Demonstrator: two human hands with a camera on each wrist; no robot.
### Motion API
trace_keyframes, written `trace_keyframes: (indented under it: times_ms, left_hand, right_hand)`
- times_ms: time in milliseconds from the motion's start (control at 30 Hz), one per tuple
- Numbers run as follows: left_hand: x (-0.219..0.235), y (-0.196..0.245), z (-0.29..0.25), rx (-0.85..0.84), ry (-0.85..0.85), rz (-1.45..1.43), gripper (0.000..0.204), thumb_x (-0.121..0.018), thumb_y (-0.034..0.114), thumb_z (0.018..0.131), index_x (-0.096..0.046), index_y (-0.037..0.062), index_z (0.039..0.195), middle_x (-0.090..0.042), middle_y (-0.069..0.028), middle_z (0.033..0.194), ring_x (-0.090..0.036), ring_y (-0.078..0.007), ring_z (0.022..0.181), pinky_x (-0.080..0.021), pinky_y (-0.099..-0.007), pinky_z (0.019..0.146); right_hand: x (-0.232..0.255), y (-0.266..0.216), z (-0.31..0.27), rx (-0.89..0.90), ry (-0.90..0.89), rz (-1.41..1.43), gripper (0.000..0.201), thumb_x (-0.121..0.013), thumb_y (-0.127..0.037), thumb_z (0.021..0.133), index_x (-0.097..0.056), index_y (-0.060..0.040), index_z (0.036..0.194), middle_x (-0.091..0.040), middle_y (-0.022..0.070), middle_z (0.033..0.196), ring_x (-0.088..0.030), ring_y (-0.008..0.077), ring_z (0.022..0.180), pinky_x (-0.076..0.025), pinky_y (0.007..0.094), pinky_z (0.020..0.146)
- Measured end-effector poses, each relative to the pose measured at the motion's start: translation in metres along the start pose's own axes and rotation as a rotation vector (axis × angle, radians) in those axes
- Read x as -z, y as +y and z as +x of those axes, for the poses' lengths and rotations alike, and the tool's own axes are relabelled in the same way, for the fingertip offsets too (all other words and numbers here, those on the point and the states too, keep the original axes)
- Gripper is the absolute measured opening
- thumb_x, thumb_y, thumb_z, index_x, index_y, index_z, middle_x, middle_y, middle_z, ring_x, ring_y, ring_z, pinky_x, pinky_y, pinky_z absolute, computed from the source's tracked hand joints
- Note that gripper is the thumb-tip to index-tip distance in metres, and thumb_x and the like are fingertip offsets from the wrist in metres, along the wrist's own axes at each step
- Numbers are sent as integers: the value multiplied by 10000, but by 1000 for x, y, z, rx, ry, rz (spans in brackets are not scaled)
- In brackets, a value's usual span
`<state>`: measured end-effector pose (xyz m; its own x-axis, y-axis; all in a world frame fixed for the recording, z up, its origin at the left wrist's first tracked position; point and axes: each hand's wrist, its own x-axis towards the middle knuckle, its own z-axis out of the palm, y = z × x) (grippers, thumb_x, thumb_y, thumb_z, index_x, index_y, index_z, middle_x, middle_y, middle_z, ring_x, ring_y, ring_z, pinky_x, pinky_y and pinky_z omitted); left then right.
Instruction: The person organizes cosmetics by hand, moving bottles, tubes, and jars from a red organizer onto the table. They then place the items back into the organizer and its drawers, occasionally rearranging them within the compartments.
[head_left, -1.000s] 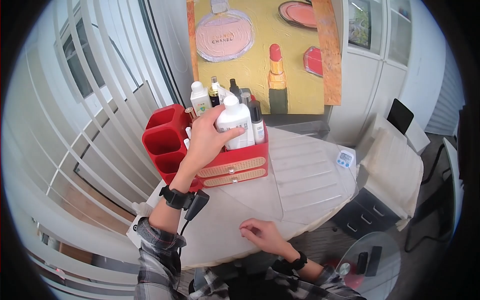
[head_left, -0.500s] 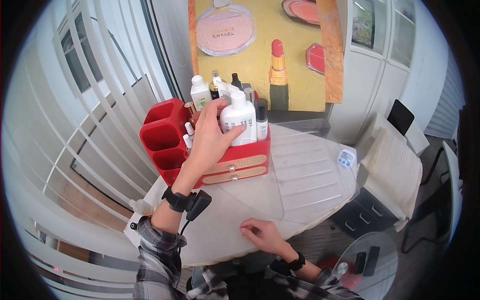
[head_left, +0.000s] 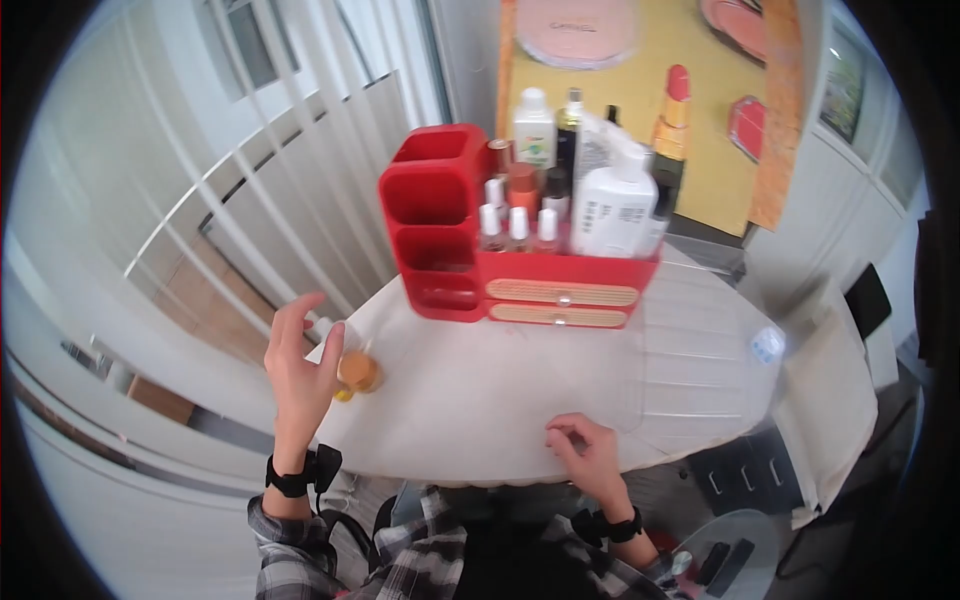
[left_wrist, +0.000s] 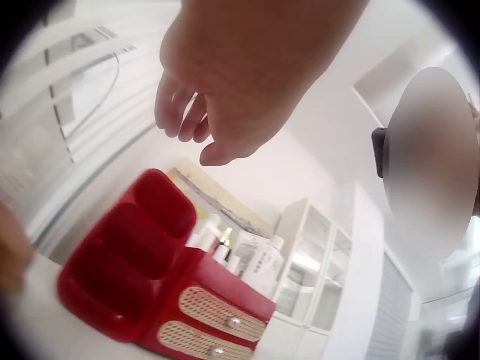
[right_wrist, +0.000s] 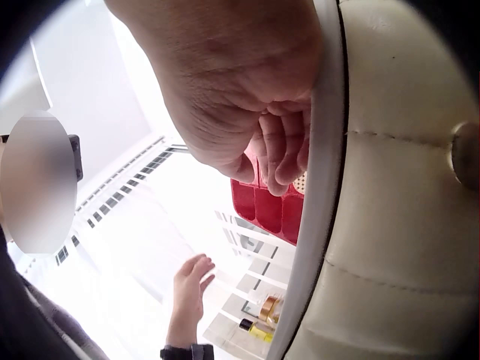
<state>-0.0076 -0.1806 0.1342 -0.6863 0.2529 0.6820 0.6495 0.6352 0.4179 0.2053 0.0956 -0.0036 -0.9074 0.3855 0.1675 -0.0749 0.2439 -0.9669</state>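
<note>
In the head view the left hand (head_left: 302, 375) is raised at the table's left edge with nothing in it, fingers loosely bent. Beside it stands a jar with an orange-gold lid (head_left: 358, 371); the right wrist view shows that gold-lidded jar (right_wrist: 271, 308) and a small yellow bottle (right_wrist: 259, 330). The right hand (head_left: 588, 455) rests at the table's front edge, loosely curled and empty. A red organizer (head_left: 437, 255) stands at the back, its left compartments empty. Its right part holds a white pump bottle (head_left: 612, 212), small white-capped bottles (head_left: 518, 229) and several others.
A clear ribbed sheet (head_left: 695, 370) covers the table's right side, with a small white timer (head_left: 767, 345) on it. White vertical bars (head_left: 270, 190) run along the left. Behind the organizer hangs a painting (head_left: 640, 90). Dark drawers (head_left: 745, 478) stand at the right.
The left hand has let go of the white pump bottle, which stands in the organizer, and has moved left and toward the body. The head view has turned left. The right hand stays at the front edge.
</note>
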Motion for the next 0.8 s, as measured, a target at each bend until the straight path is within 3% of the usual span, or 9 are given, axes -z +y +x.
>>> trace_keyframes:
  times_ms: [133, 200, 233, 367, 500, 600, 667, 800]
  left_hand:
    - [14, -34, -30, 94, 69, 48, 427, -773, 100, 865, -623, 31, 1259, -657, -146, 1236, -621, -326, 1098, -514, -403, 909]
    - [12, -45, -38, 59, 77, 107, 442, -756, 120, 883, -602, 33, 1288, -652, -143, 1286, -627, -317, 1150, -516, -401, 932]
    - [12, -45, -40, 116, 3, 95, 496, -771, 142, 874, -580, 35, 1318, -610, -165, 1343, -580, -347, 1239, -486, -428, 1014]
    - [2, -52, -51, 98, -111, 115, 582, -786, 174, 866, -535, 29, 1370, -554, -207, 1387, -516, -391, 1305, -428, -447, 1090]
    - [-12, -54, -70, 116, -53, 127, 673, -817, 194, 851, -482, -10, 1397, -562, -215, 1360, -525, -373, 1272, -443, -444, 1064]
    - [-21, -57, -85, 250, -40, -23, 706, -810, 177, 863, -436, -17, 1430, -557, -225, 1363, -567, -348, 1222, -473, -435, 1027]
    - [-23, -62, -92, 373, -25, -112, 669, -776, 141, 897, -420, -10, 1444, -593, -223, 1308, -617, -324, 1159, -502, -422, 993]
    - [-24, -74, -97, 402, -36, -203, 557, -733, 66, 918, -463, -6, 1400, -645, -169, 1231, -677, -260, 1071, -556, -369, 912]
  right_hand:
    - [-3, 0, 3, -40, -20, -24, 117, -711, -107, 933, -722, -27, 1018, -740, 64, 808, -694, 116, 734, -538, 258, 684]
    - [-4, 2, 3, -65, 7, -7, 111, -696, -97, 939, -716, -14, 1011, -739, 62, 801, -689, 108, 731, -536, 252, 682]
    - [-4, 2, 2, -65, -7, -13, 111, -696, -97, 939, -716, -14, 1011, -739, 62, 801, -689, 108, 731, -536, 252, 682]
    - [-5, 2, 0, -49, 47, -5, 106, -686, -79, 941, -709, -1, 1008, -734, 54, 801, -683, 99, 733, -527, 241, 675]
    - [-6, 1, -2, -52, 83, -13, 103, -686, -77, 939, -709, -5, 1010, -731, 53, 801, -682, 96, 734, -522, 238, 670]
    - [-6, 3, -1, -41, 75, -38, 104, -691, -84, 938, -712, -13, 1012, -730, 54, 800, -681, 97, 734, -520, 240, 669]
    - [-5, 1, 0, -23, 72, -54, 106, -695, -87, 937, -713, -16, 1013, -729, 54, 800, -682, 98, 734, -520, 241, 669]
    - [-5, 1, 1, -23, 57, -52, 111, -704, -89, 932, -714, -15, 1014, -730, 58, 799, -686, 105, 734, -524, 246, 672]
